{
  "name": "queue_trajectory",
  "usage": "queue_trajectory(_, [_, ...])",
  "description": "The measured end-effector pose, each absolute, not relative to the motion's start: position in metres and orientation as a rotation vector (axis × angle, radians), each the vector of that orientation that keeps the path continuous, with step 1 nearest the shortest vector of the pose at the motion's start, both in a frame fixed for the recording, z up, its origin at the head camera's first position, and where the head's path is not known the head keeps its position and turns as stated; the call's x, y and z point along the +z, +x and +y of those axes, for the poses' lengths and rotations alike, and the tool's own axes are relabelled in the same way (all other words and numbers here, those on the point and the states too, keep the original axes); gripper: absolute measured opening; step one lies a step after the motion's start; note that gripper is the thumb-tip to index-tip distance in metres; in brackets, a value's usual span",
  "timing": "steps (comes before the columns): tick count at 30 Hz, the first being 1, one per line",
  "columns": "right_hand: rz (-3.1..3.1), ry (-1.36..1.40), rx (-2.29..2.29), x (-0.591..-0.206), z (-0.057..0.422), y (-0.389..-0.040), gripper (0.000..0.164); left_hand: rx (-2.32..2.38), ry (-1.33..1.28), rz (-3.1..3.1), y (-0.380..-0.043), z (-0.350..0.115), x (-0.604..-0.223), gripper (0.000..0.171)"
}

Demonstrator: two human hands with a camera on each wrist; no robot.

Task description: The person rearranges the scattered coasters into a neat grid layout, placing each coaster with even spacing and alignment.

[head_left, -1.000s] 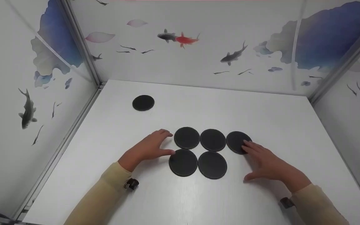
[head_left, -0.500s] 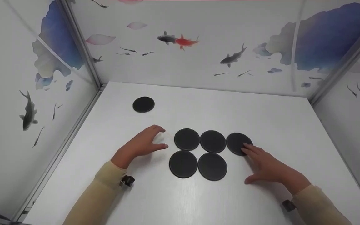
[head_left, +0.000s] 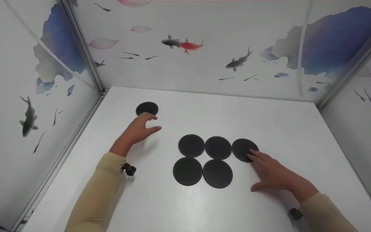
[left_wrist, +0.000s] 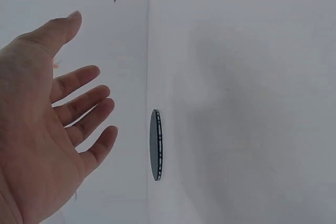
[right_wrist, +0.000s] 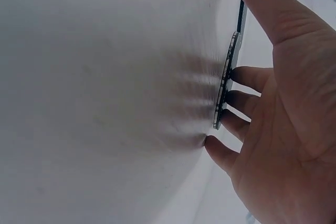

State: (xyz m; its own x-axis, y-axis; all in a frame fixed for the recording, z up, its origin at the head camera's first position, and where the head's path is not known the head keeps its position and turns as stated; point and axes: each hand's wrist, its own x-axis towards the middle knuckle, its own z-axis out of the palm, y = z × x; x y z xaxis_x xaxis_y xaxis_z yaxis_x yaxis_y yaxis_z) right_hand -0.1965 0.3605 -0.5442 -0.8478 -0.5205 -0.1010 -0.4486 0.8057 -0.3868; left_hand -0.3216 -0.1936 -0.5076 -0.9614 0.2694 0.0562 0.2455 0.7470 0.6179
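A single black round disc (head_left: 147, 107), thin like a coaster, lies at the far left of the white table. My left hand (head_left: 137, 129) hovers just in front of it, fingers loosely bent and thumb apart; its fingers cover the disc's near edge in the head view. In the left wrist view the palm holds nothing, and the disc (left_wrist: 156, 145) lies flat beyond the fingers. Several like discs form two touching rows at the middle. On the back row's right disc (head_left: 242, 149) rest the fingertips of my right hand (head_left: 277, 174), its thumb spread toward the table.
The back row also has a left disc (head_left: 191, 145) and a middle disc (head_left: 218, 147). In front lie two more, a left disc (head_left: 187, 171) and a right disc (head_left: 217, 173). White panels with painted fish enclose the table (head_left: 185, 209) at the back and sides.
My left hand has moved away from the grouped discs, left and farther back, to the lone disc. The right hand stays on its disc, and the discs lie as before.
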Motion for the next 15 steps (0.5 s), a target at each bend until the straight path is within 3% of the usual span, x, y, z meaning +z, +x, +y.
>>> queue_trajectory(9, [2.783, -0.702, -0.515, -0.548, 0.364, -0.195, 0.130, 1.135, 0.223, 2.996, -0.383, -0.195, -0.516, 0.054])
queue_trajectory(15, [2.780, -0.685, -0.527, -0.547, 0.361, -0.195, 0.128, 1.052, 0.098, 2.991, -0.419, -0.209, -0.528, 0.060])
